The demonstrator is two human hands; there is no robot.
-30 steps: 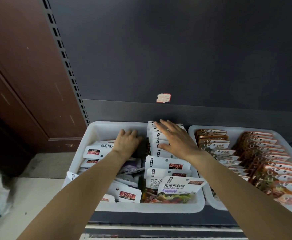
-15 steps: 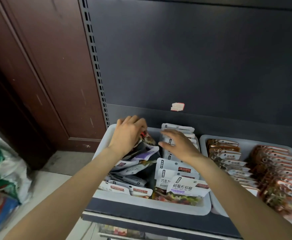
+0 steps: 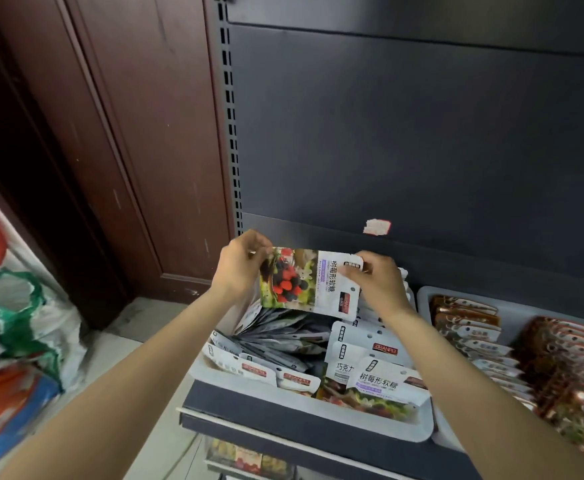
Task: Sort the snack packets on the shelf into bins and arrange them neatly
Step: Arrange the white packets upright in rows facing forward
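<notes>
A white snack packet (image 3: 306, 284) with red and dark berries printed on it is held sideways above the left white bin (image 3: 370, 422). My left hand (image 3: 240, 268) pinches its left end, and my right hand (image 3: 377, 284) grips its white header end. Below, the bin's left half holds a loose heap of packets (image 3: 276, 341). Its right half holds an upright row of white-topped packets (image 3: 377, 372).
A second white bin (image 3: 429, 299) to the right holds rows of brown and orange packets (image 3: 560, 362). The dark shelf back panel (image 3: 422, 133) rises behind. A brown wooden door (image 3: 110, 133) and plastic bags (image 3: 17, 341) on the floor lie to the left.
My left hand has lifted a berry packet out of the loose heap. My right hand left the upright row and took hold of the packet's other end. The view has shifted left.
</notes>
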